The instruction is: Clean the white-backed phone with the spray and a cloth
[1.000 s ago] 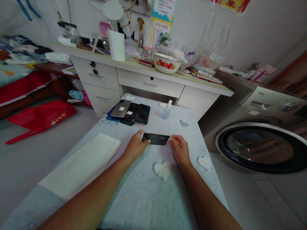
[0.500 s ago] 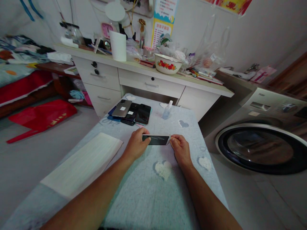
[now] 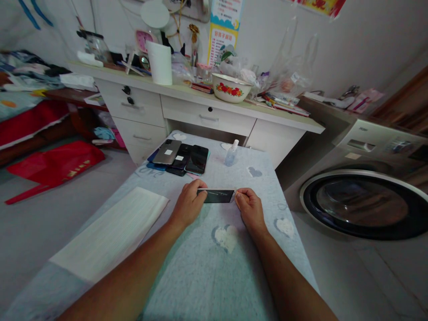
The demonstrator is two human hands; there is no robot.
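Phone [image 3: 218,196], its ends pinched by left hand [image 3: 189,201] and right hand [image 3: 250,206], seems at a two-handed holding step; moving it calls for even support.

Held phone [image 3: 219,196]: black-screened, white-edged. Tablecloth [image 3: 200,272]: pale blue, heart-patterned in white and grey. Bowl [image 3: 230,94], 12 o'clock: white, red-flowered.

A left hand [image 3: 189,203] and right hand [image 3: 250,208] grip a white-edged phone [image 3: 218,196] — over a cloth-covered table [image 3: 207,272] bearing stacked phones [image 3: 183,157] and a clear bottle [image 3: 230,156].
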